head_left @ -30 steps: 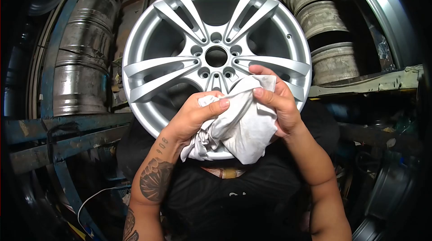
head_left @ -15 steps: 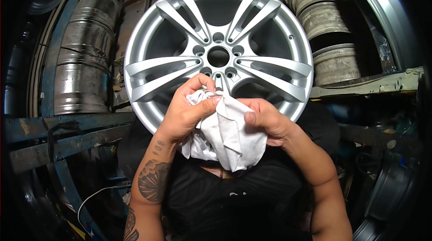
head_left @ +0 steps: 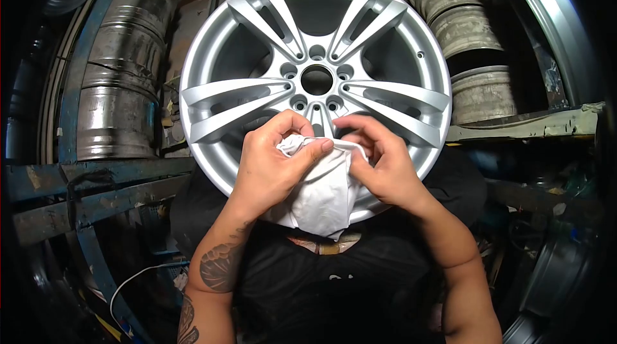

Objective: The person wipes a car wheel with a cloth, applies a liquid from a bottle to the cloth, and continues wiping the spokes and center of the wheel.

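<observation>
Cloth (head_left: 321, 206) — curled fingers (head_left: 292, 121) either side

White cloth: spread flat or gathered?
Gathered. The white cloth is bunched along its top between the left hand and right hand; its lower part hangs in creases.

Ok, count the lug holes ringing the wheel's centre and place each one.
5, all on the wheel: top hole, upper left hole, upper right hole, lower left hole and lower right hole. None is hidden by the cloth.
</observation>
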`<state>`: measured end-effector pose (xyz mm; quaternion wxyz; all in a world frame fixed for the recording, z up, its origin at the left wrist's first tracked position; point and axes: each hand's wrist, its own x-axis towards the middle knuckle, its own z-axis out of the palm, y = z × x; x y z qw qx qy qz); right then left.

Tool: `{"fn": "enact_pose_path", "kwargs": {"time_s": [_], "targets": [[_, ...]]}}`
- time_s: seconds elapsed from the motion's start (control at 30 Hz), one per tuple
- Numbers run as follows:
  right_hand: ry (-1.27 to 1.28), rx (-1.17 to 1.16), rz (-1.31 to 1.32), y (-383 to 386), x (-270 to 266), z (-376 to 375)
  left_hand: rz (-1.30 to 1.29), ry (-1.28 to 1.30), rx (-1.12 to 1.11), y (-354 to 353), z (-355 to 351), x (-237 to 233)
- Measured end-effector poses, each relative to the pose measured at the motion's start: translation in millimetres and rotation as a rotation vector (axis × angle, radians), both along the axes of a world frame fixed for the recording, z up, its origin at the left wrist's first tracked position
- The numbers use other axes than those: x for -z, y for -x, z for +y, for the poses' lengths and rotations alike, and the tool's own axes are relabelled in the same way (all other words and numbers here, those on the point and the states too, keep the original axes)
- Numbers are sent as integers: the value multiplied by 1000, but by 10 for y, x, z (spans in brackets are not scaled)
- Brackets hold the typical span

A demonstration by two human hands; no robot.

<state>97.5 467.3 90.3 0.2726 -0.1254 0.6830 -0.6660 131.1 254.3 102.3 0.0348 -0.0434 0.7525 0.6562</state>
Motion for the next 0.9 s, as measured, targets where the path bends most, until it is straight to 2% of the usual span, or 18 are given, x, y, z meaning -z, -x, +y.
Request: {"fn": "enact_pose_path", "kwargs": {"time_s": [0.03, 0.13, 0.17, 0.23, 0.33, 0.4, 0.47, 0.6, 0.67, 0.7, 0.8, 0.83, 0.9], "targets": [[43, 134, 247, -17, 62, -88, -18, -23, -13, 3, 0, -5], [38, 56, 236, -18, 117, 4, 74, 31, 21, 20, -18, 22], [128, 61, 285, -30, 209, -20, 62, -23, 79, 25, -41, 16], [55, -29, 312, -9, 180, 45, 36, -130, 196, 25, -127, -27], [51, -112, 214, 11, 123, 105, -237, -484, 363, -30, -240, -218], [133, -151, 69, -12, 40, 109, -185, -375, 273, -20, -181, -164], [162, -169, 96, -23, 36, 117, -151, -209, 138, 2, -114, -70], [178, -133, 80, -42, 4, 89, -98, -131, 128, 8, -90, -82], [199, -104, 36, -52, 19, 113, -202, -143, 92, 9, -84, -106], [146, -121, 82, -54, 8, 85, -254, -148, 71, 7, -85, -112], [-161, -192, 311, -118, -142, -26, -128, -94, 40, 10, -40, 8], [-165, -141, 486, -149, -34, -76, -106, -29, 46, 12, -32, 3], [-208, -173, 274, -86, -50, -14, -62, 99, 64, 10, -31, -13]]}}
